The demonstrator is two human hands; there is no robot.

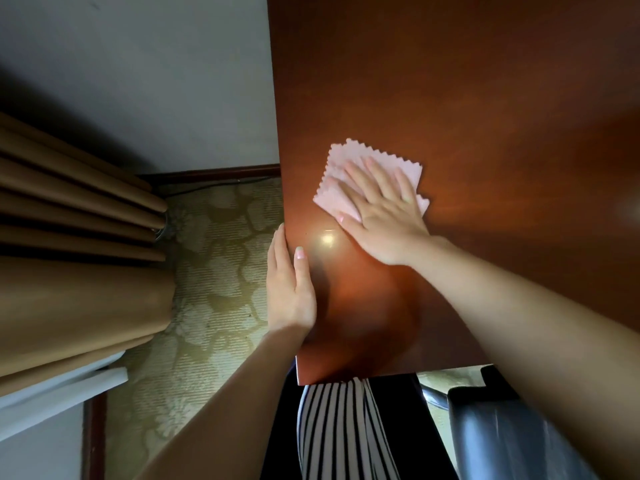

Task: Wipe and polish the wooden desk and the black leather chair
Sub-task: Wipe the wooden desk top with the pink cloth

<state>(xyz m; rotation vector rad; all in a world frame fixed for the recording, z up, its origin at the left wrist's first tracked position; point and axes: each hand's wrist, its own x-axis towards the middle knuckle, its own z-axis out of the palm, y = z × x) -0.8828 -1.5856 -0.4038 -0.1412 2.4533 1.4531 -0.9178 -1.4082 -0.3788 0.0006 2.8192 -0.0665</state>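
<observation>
My right hand (377,216) lies flat, fingers spread, pressing the pink cloth (341,157) onto the wooden tabletop (450,98) near its left edge. My left hand (289,289), fingers straight, rests against that edge, thumb on top. The black leather chair (491,431) shows below my right arm.

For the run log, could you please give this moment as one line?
right hand presses pink cloth on desk | left hand rests on desk edge
</observation>
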